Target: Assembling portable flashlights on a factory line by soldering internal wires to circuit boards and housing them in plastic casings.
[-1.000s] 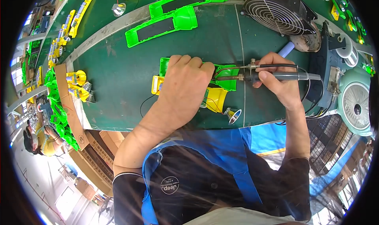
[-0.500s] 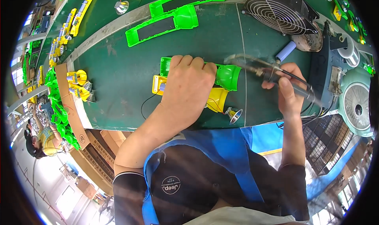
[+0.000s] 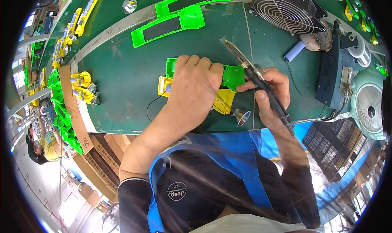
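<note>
My left hand (image 3: 194, 90) is closed over a green plastic casing half (image 3: 234, 75) and the yellow casing (image 3: 223, 101) lying against its near side. A silver lamp reflector (image 3: 243, 118) sits by the yellow casing's right end, and a thin black wire loops from its left end. In my right hand (image 3: 282, 86) is a soldering iron (image 3: 267, 88) with a dark handle. Its tip points up and to the left, above the bench beyond the green casing. My right forefinger reaches the green casing's right end; whether it touches is unclear.
On the green bench (image 3: 118, 86) lie two more green casing halves (image 3: 157, 31) and a lilac cylindrical cell (image 3: 295, 51) with a wire. A black fan (image 3: 288, 12), a dark box-shaped unit (image 3: 332, 75) and a solder reel (image 3: 360, 53) stand right. Yellow lamp parts (image 3: 83, 88) lie left, beside cardboard.
My right hand has moved left and swung the soldering iron more upright, away from the lilac cell, whose wire now shows on the bench. My left hand stays on the casings.
</note>
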`<state>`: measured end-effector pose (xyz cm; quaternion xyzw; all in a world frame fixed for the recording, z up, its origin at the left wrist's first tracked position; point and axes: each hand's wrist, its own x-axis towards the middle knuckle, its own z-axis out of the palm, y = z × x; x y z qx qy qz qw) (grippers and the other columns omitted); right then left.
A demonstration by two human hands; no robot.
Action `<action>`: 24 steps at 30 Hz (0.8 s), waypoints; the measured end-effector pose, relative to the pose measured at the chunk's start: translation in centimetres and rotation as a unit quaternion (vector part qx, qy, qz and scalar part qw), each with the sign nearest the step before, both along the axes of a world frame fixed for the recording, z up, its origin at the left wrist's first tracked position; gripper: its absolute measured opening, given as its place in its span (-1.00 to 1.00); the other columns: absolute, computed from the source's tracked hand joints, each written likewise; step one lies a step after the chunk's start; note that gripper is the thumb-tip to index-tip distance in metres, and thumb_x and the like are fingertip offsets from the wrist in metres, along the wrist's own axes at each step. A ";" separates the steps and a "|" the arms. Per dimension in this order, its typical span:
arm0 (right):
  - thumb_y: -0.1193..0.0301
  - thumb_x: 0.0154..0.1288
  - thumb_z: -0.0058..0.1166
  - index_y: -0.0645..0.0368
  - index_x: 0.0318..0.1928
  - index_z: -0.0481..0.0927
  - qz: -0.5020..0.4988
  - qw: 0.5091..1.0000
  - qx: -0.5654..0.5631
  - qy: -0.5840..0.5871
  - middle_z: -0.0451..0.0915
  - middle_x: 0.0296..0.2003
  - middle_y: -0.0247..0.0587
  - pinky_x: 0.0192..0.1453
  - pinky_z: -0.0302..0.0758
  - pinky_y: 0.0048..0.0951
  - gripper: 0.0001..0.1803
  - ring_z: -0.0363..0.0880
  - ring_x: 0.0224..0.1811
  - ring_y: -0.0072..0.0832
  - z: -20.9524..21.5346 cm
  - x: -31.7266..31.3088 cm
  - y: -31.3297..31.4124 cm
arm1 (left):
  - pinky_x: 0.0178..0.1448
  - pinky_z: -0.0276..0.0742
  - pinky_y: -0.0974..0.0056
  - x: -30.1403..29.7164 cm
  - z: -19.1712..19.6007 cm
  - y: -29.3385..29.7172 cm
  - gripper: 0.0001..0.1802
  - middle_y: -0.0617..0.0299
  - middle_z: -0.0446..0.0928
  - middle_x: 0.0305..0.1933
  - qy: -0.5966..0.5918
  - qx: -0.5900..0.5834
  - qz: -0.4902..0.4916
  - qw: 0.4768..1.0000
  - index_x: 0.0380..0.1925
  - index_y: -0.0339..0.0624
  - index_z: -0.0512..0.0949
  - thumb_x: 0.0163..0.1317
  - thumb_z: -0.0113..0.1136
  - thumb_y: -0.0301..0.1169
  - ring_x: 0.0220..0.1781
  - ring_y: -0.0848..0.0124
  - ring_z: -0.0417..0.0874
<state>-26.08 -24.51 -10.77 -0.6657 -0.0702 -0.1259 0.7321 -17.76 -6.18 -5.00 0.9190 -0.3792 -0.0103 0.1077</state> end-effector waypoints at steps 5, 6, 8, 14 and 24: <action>0.21 0.45 -0.06 0.27 0.01 0.24 -0.042 0.997 -0.023 0.053 0.56 -0.29 -0.01 0.03 0.49 -0.30 -0.61 0.62 -0.25 -0.36 1.2 0.1 -0.2 | -0.14 0.37 0.17 0.1 0.5 0.8 -0.95 0.22 0.45 -0.47 0.000 0.009 -0.019 1.000 -0.49 -0.11 0.50 0.08 0.17 -0.44 -0.31 0.23 0.53; 0.21 0.45 -0.06 0.27 0.01 0.24 -0.047 0.997 -0.030 0.051 0.56 -0.29 -0.01 0.02 0.49 -0.30 -0.62 0.62 -0.26 -0.36 1.3 0.2 -0.2 | -0.15 0.36 0.17 0.1 0.8 1.0 -0.94 0.22 0.45 -0.46 0.022 0.008 -0.030 0.999 -0.48 -0.11 0.51 0.09 0.18 -0.41 -0.29 0.24 0.53; 0.22 0.46 -0.08 0.27 0.01 0.24 -0.053 0.997 -0.034 0.050 0.55 -0.28 -0.01 0.00 0.51 -0.31 -0.62 0.62 -0.28 -0.34 0.8 0.2 -0.6 | -0.14 0.35 0.16 0.6 3.4 1.7 -0.90 0.22 0.46 -0.43 0.024 0.029 -0.047 0.998 -0.42 -0.11 0.53 0.12 0.20 -0.36 -0.27 0.24 0.53; 0.21 0.44 -0.03 0.26 -0.02 0.29 -0.112 0.991 0.032 0.059 0.54 -0.32 -0.14 -0.12 0.54 -0.36 -0.63 0.63 -0.35 -0.38 0.6 -0.1 -0.6 | -0.03 0.39 0.20 -2.4 6.2 11.5 -0.69 0.14 0.58 -0.32 0.211 -0.009 0.112 0.971 -0.03 -0.12 0.57 0.25 0.16 -0.32 -0.22 0.29 0.58; 0.20 0.43 0.00 0.25 -0.01 0.33 -0.100 0.986 0.098 0.093 0.54 -0.29 -0.09 -0.11 0.54 -0.34 -0.63 0.57 -0.32 -0.37 0.8 -2.2 -1.4 | -0.03 0.39 0.27 -2.4 4.0 11.4 -0.48 0.10 0.56 -0.01 0.351 -0.294 -0.026 0.889 0.16 -0.25 0.42 0.14 0.16 -0.49 -0.11 0.31 0.51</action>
